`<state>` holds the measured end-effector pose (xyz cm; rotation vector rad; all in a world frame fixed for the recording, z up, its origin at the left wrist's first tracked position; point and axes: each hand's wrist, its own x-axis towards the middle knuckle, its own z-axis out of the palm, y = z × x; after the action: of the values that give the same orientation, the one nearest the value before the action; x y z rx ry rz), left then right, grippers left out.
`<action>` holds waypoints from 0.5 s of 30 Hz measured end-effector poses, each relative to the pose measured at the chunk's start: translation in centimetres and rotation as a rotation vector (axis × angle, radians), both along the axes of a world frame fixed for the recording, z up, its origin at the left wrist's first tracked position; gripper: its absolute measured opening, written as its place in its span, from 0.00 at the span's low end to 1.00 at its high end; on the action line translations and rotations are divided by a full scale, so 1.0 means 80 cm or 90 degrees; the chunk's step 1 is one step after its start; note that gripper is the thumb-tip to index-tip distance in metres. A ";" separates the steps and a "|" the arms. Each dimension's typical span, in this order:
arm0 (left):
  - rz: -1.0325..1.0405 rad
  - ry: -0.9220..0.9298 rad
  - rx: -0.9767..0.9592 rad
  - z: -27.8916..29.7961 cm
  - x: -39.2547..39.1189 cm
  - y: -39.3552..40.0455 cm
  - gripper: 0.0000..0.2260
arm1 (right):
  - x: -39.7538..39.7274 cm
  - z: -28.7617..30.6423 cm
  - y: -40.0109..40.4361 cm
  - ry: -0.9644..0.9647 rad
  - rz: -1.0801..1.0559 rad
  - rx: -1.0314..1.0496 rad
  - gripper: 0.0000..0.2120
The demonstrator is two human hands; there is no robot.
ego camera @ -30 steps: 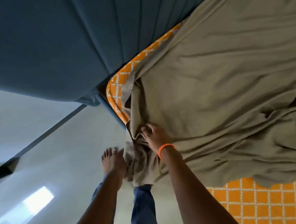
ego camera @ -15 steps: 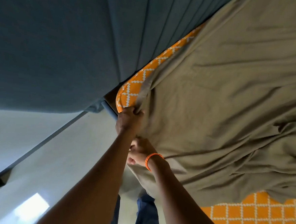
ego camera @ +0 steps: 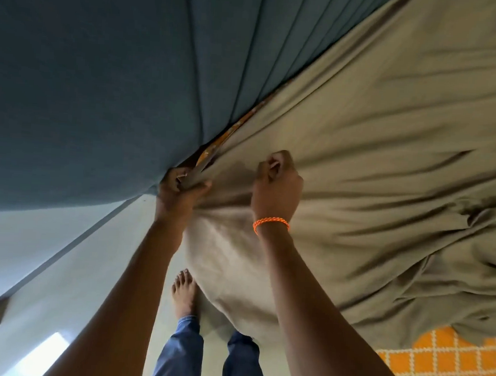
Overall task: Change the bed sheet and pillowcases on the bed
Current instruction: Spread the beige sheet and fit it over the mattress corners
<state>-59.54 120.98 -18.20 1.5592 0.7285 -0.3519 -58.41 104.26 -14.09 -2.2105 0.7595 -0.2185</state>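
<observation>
From the head view, the person leans over the corner of the bed, which sits at the centre of the frame. The olive sheet (ego camera: 374, 167) fills the right and middle of the frame, wrinkled and loose, with heavier folds bunched toward the right edge. The blue upholstered headboard (ego camera: 102, 75) takes up the upper left.

The left hand (ego camera: 179, 189), left of centre, has its grip closed on the sheet's edge right at the gap where the headboard meets the mattress, fingers curled around a fold of cloth. The right hand (ego camera: 277, 190), just to its right and wearing an orange bracelet (ego camera: 270, 223), is curled closed on the sheet's top surface, apparently pinching or pressing the cloth near the corner.

A thin strip of the orange patterned mattress cover (ego camera: 448, 372) shows along the headboard seam, and a larger patch lies bare at the lower right, where the sheet does not yet reach. Sheet fabric drapes over the corner toward the floor (ego camera: 58, 277), beside the person's bare foot (ego camera: 185, 293) at lower centre.

As a judgement, the task is in its middle part: the olive sheet is spread and one headboard corner is being tucked. Smoothing, the uncovered lower-right area and the other corners remain. No pillows or pillowcases are in view, so that part cannot be judged.
</observation>
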 end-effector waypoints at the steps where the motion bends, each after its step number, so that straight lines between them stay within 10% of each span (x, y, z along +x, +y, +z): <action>1: -0.050 0.005 0.107 -0.008 -0.003 0.005 0.18 | 0.003 -0.007 0.003 0.005 0.041 0.014 0.03; 8: 0.249 0.070 0.252 -0.046 -0.014 0.008 0.08 | -0.009 -0.068 0.024 0.094 0.533 -0.146 0.27; 15: 0.473 0.062 0.235 -0.098 0.028 -0.018 0.18 | 0.023 -0.108 0.024 0.086 0.673 -0.393 0.28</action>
<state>-57.28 119.50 -26.03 1.4898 1.4415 0.2766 -56.54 106.18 -22.74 -2.9006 -0.5592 0.2681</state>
